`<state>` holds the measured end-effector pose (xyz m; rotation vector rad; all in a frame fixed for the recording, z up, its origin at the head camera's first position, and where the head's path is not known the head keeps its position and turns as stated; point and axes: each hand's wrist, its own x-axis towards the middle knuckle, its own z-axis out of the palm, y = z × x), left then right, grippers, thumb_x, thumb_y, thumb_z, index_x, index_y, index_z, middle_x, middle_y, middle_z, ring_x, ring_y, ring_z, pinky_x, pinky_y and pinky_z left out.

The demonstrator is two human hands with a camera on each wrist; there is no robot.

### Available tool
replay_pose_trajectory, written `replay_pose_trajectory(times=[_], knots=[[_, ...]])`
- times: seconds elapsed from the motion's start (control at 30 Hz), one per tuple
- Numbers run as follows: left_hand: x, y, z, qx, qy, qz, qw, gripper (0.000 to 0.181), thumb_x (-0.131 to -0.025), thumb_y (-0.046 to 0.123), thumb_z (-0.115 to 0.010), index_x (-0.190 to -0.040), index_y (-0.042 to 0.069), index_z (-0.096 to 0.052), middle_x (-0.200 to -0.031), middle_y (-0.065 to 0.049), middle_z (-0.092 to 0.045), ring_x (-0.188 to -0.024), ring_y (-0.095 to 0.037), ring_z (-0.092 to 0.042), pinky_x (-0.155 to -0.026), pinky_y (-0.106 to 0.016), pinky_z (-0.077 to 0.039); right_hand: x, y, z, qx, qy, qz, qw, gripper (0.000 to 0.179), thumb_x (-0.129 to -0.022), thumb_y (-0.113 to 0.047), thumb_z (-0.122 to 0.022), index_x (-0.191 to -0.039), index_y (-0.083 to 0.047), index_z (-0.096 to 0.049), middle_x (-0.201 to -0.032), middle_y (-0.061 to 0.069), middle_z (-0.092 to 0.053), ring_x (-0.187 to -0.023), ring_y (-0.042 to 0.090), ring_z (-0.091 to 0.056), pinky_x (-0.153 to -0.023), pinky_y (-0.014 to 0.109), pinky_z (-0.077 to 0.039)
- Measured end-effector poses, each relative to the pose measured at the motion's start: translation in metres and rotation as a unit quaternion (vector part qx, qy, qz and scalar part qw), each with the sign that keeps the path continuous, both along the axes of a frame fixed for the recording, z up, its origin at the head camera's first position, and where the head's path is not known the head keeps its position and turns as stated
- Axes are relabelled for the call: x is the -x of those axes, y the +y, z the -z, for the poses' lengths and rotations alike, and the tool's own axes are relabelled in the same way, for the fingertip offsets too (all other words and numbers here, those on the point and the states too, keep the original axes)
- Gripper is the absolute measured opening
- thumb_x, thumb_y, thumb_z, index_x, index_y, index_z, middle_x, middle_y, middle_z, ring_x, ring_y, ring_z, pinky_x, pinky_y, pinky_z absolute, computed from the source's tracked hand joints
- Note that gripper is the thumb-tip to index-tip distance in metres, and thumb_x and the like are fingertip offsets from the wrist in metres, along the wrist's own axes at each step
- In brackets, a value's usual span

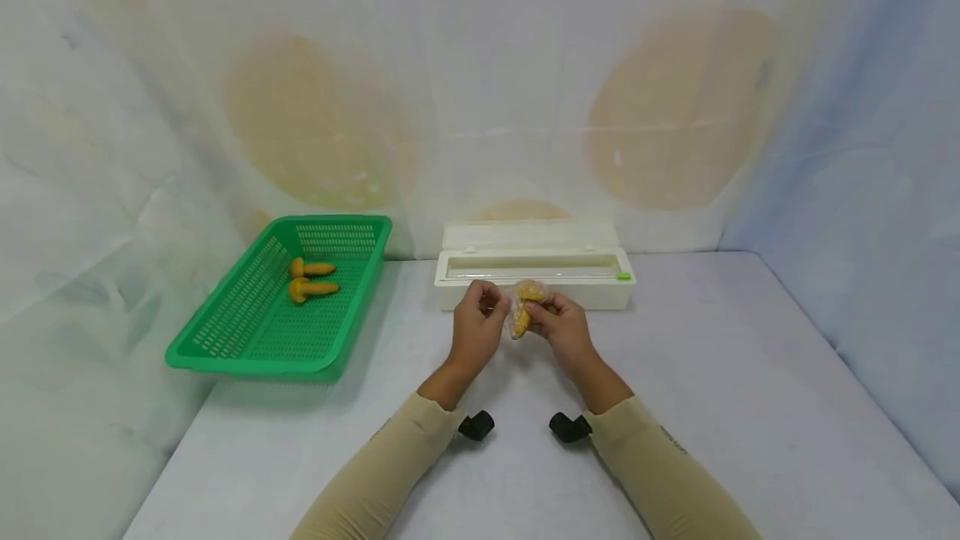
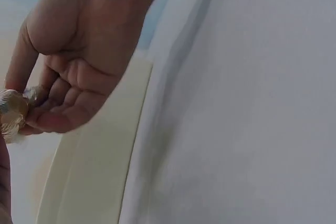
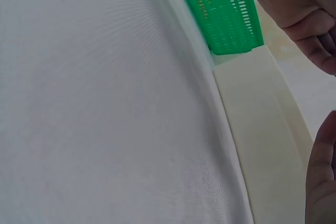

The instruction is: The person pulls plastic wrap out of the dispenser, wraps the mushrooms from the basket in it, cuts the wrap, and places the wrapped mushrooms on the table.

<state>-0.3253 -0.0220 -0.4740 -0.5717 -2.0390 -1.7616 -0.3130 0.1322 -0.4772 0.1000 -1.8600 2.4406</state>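
Above the table, in front of the white box, a yellow mushroom [image 1: 532, 289] wrapped in clear cling film is held up between both hands. My left hand [image 1: 477, 325] pinches the film at the mushroom's left side with thumb and fingertips. On the other side my right hand [image 1: 567, 330] grips the mushroom by its stem, cap upward. The left wrist view has the crinkled film [image 2: 12, 109] at its left edge, by the left hand's [image 2: 79, 56] fingertips. In the right wrist view only parts of the hands show along the right edge; the mushroom is out of frame.
A white cling film box [image 1: 534, 294] with its lid raised and a green slide cutter [image 1: 623, 276] stands at the back of the white table [image 1: 712, 373]. To the left sits a green basket [image 1: 352, 332] holding two mushrooms [image 1: 313, 288]. Curtains hang behind and at both sides.
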Motion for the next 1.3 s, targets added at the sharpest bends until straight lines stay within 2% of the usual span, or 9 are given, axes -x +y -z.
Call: replay_pose_trajectory(times=[0.13,0.33,0.53,0.7,0.8,0.9,0.97,1.1,1.3], knots=[[0.0,0.004,-0.005,-0.061,-0.066,0.024,0.9956,0.012,-0.092,-0.003,-0.058,-0.093,0.005,-0.049,-0.091,-0.006,-0.054,-0.082,-0.014,-0.061,-0.066,-0.025,-0.05,-0.001,0.001,-0.001,0.034,-0.015,-0.02,0.9991,0.021,-0.096,-0.001,-0.059,-0.113,0.008,-0.053,-0.097,0.007,-0.065,-0.083,0.015,-0.065,-0.076,0.028,-0.055],[0.002,0.009,-0.01,-0.126,-0.178,0.029,0.9756,0.018,-0.082,-0.013,-0.051,-0.088,0.003,-0.049,-0.089,-0.004,-0.048,-0.08,-0.016,-0.052,-0.064,-0.023,-0.045,-0.002,0.003,0.0,0.017,0.014,-0.056,0.9982,0.027,-0.095,0.0,-0.061,-0.119,0.009,-0.053,-0.105,0.008,-0.066,-0.092,0.016,-0.065,-0.08,0.03,-0.054],[0.009,0.005,-0.004,-0.087,-0.267,0.056,0.958,0.025,-0.081,-0.017,-0.046,-0.095,0.001,-0.055,-0.104,-0.009,-0.055,-0.098,-0.021,-0.052,-0.073,-0.024,-0.048,-0.007,-0.001,-0.003,-0.063,0.064,-0.085,0.9923,0.035,-0.092,-0.003,-0.066,-0.121,0.012,-0.054,-0.112,0.013,-0.065,-0.1,0.018,-0.064,-0.083,0.032,-0.054],[0.013,0.0,-0.001,-0.021,-0.224,-0.007,0.9742,0.027,-0.075,-0.015,-0.046,-0.095,0.003,-0.054,-0.097,-0.009,-0.056,-0.085,-0.019,-0.053,-0.062,-0.025,-0.046,-0.007,-0.005,-0.005,-0.096,0.076,-0.06,0.9907,0.032,-0.09,-0.001,-0.067,-0.118,0.012,-0.057,-0.112,0.017,-0.064,-0.096,0.019,-0.064,-0.079,0.031,-0.055],[0.012,-0.004,-0.001,-0.016,-0.174,-0.078,0.9815,0.017,-0.082,-0.009,-0.053,-0.09,0.007,-0.051,-0.086,-0.007,-0.053,-0.073,-0.018,-0.053,-0.055,-0.027,-0.044,-0.004,-0.007,-0.004,-0.118,0.064,-0.026,0.9906,0.03,-0.09,-0.002,-0.068,-0.116,0.01,-0.06,-0.111,0.017,-0.062,-0.092,0.019,-0.064,-0.077,0.032,-0.055],[0.008,-0.007,0.0,-0.033,-0.12,-0.1,0.9872,0.01,-0.091,0.0,-0.058,-0.09,0.008,-0.052,-0.084,-0.006,-0.055,-0.069,-0.022,-0.056,-0.055,-0.029,-0.047,0.0,-0.005,-0.003,-0.115,0.043,0.024,0.9921,0.026,-0.091,-0.006,-0.068,-0.113,0.007,-0.061,-0.11,0.017,-0.062,-0.09,0.02,-0.065,-0.076,0.032,-0.056],[0.005,-0.006,0.001,-0.027,-0.079,-0.076,0.9936,0.004,-0.093,0.003,-0.058,-0.096,0.007,-0.058,-0.09,-0.007,-0.059,-0.074,-0.024,-0.06,-0.059,-0.03,-0.051,0.002,-0.002,-0.003,-0.101,0.029,0.057,0.9928,0.026,-0.092,-0.01,-0.069,-0.111,0.006,-0.061,-0.109,0.017,-0.061,-0.089,0.019,-0.066,-0.076,0.031,-0.056],[-0.002,-0.001,0.002,0.047,-0.011,-0.003,0.9988,0.026,-0.093,0.012,-0.066,-0.117,0.004,-0.065,-0.111,-0.008,-0.066,-0.091,-0.02,-0.065,-0.071,-0.028,-0.055,0.004,0.005,-0.003,-0.079,0.019,0.086,0.993,0.029,-0.091,-0.012,-0.07,-0.111,0.007,-0.06,-0.109,0.017,-0.06,-0.088,0.017,-0.066,-0.076,0.03,-0.055],[-0.003,0.005,0.003,0.103,-0.018,0.029,0.9941,0.046,-0.088,0.025,-0.074,-0.127,0.004,-0.063,-0.115,-0.006,-0.068,-0.088,-0.014,-0.067,-0.073,-0.024,-0.055,0.004,0.011,-0.002,-0.105,0.032,0.07,0.9914,0.037,-0.088,-0.016,-0.075,-0.115,0.006,-0.063,-0.113,0.018,-0.063,-0.095,0.021,-0.066,-0.081,0.031,-0.055]])
